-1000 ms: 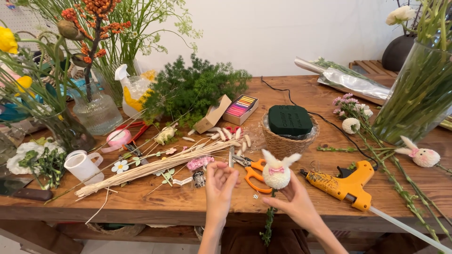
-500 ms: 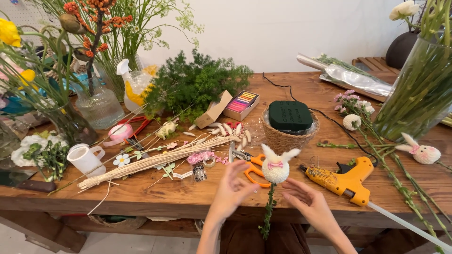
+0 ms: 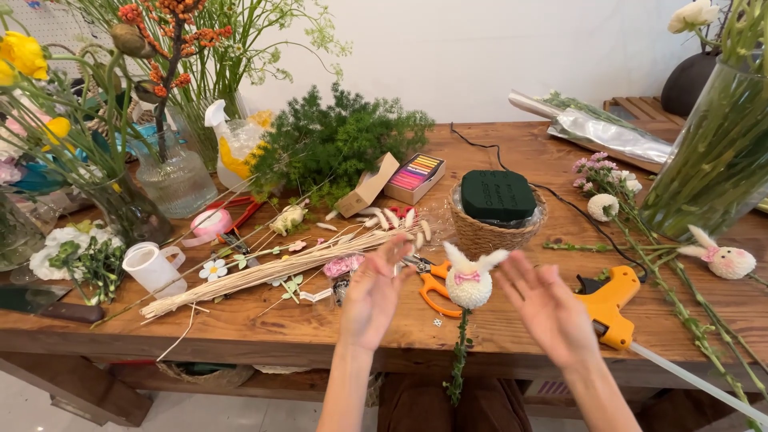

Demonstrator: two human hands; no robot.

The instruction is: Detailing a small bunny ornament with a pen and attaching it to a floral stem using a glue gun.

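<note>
My left hand (image 3: 374, 292) and my right hand (image 3: 548, 308) are raised above the table's front edge, palms facing each other, fingers spread, holding nothing. Between them sits a white pom-pom bunny (image 3: 469, 282) with a pink bow; its green stem runs down past the table edge. Neither hand touches it. Orange scissors (image 3: 432, 286) lie just behind my left hand. An orange glue gun (image 3: 612, 300) lies beside my right hand.
A woven basket (image 3: 490, 234) holding a green foam block stands behind the bunny. A bundle of dried stems (image 3: 272, 270), a white mug (image 3: 152, 268), a chalk box (image 3: 414, 174), green foliage (image 3: 336, 144), glass vases (image 3: 172, 180) and a second bunny (image 3: 724, 260) crowd the wooden table (image 3: 264, 332).
Both hands have lifted and moved apart from the bunny, fingers opening. The thin stick my left hand held a second ago is no longer in it.
</note>
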